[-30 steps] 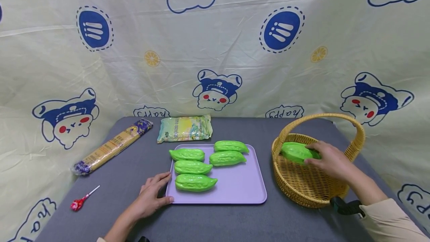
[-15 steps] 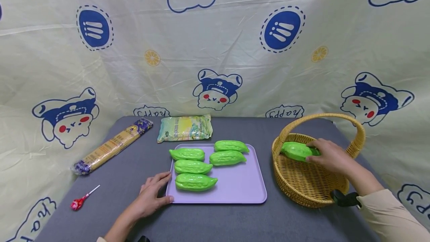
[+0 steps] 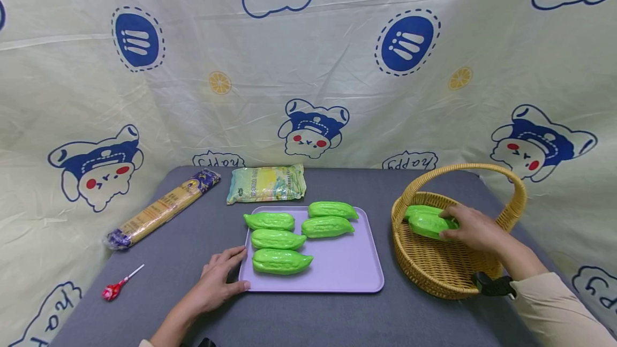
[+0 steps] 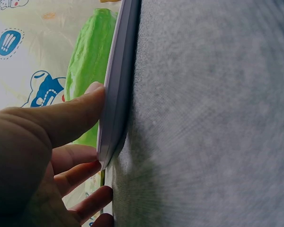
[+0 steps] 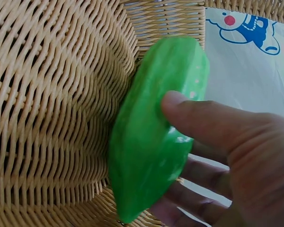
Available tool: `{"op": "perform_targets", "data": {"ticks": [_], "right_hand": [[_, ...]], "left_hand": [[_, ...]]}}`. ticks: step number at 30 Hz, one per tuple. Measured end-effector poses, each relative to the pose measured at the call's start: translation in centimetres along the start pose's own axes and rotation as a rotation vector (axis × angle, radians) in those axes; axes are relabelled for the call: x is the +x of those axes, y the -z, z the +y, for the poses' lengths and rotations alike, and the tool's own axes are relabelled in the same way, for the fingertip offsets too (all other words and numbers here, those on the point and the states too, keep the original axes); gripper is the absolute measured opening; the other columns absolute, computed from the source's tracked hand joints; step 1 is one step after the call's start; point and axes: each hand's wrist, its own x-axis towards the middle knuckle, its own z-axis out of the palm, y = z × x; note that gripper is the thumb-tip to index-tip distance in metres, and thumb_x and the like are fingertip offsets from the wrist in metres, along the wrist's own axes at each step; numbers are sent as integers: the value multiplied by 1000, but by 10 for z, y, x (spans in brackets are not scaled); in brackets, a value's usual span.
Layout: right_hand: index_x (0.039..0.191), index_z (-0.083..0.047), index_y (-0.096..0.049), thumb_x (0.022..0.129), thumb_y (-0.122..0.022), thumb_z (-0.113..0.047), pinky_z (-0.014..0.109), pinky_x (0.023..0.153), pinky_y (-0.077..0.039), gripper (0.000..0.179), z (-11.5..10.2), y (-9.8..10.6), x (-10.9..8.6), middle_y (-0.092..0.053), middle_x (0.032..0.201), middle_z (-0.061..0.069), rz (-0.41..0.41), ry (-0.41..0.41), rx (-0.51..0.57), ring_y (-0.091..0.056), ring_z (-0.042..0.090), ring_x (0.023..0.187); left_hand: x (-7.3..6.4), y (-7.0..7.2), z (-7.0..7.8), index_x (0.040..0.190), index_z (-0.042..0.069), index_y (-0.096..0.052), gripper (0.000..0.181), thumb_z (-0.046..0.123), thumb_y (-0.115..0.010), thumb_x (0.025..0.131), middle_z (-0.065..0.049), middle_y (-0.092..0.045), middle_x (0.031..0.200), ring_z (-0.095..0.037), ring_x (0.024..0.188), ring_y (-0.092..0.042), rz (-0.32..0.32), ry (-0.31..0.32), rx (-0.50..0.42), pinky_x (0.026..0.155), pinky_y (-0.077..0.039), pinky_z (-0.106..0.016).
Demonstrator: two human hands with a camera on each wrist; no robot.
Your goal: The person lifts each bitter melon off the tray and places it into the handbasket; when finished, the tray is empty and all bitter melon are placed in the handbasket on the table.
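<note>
Right hand (image 3: 474, 229) is inside the wicker basket (image 3: 418, 278), near the table's right edge. It grips a glossy green gourd (image 3: 430, 225), thumb on one side, fingers around the other. The gourd lies against the basket's left wall; a second green gourd (image 3: 420, 210) appears to lie just behind it, partly hidden.

Left hand (image 3: 217, 280) is relaxed, holding nothing: thumb touching the near-left corner of the lilac tray (image 3: 342, 269), fingertips against its left edge. On the tray: five gourds (image 3: 282, 261) — three stacked along the left edge, two toward the far-right corner. Table (image 3: 299, 323) also carries a long yellow packet (image 3: 164, 210) along its left edge, a soft pack (image 3: 266, 183) near the far edge and a lollipop (image 3: 112, 291) near the near-left corner.

Risks, as judged: the gourd's shiny, rounded skin could slide from the thumb if the pinch loosens. Raised straight up, hand or gourd could strike the basket handle (image 3: 467, 167). The black wrist mount (image 3: 494, 285), close to the near-right rim, could snag and drag the basket. Heavy pressure from the left thumb could tip the tray — the rounded gourds might then roll.
</note>
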Motion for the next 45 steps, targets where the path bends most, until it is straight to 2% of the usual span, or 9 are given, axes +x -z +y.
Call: {"op": "perform_targets", "data": {"ticks": [6,10,17,26,36,45], "right_hand": [[110,3,-63,77,-76,-33,51,78,-46,51,5,-4,1,-64,106,19,-60,20,-5,-59,37,98],[109,3,-63,76,-76,-32,51,80,-46,50,9,-5,1,-64,105,19,-72,22,-13,-59,38,99],[110,3,-63,77,-75,-34,52,80,-45,50,9,-5,1,-65,106,19,-66,18,-9,-58,38,100],[109,0,-65,77,-75,-33,51,81,-46,46,-5,-9,6,-63,106,17,-23,57,0,-59,37,99],[108,0,-65,76,-76,-34,44,73,-46,48,-10,-15,12,-61,99,13,-35,53,-4,-58,27,89],[106,-1,-65,75,-77,-32,41,72,-46,46,-10,-20,15,-61,96,10,8,70,-1,-57,24,86]], "left_hand": [[-1,0,0,135,5,-51,69,31,-76,76,-7,-48,141,-29,121,-41,7,-12,2,93,-29,-48],[-1,1,0,135,5,-51,70,32,-76,76,-7,-48,141,-29,121,-41,6,-15,0,93,-29,-49],[0,1,0,135,5,-51,70,32,-76,76,-7,-47,142,-31,123,-40,1,-6,0,94,-28,-51],[0,2,1,135,5,-51,70,31,-76,76,-7,-47,142,-31,123,-40,0,-6,0,94,-28,-53],[0,1,2,135,5,-51,69,30,-76,76,-8,-47,142,-31,123,-40,-2,-1,-4,94,-28,-53],[-1,2,2,135,5,-51,69,30,-76,76,-7,-47,142,-31,123,-41,9,-11,1,93,-29,-50]]}}
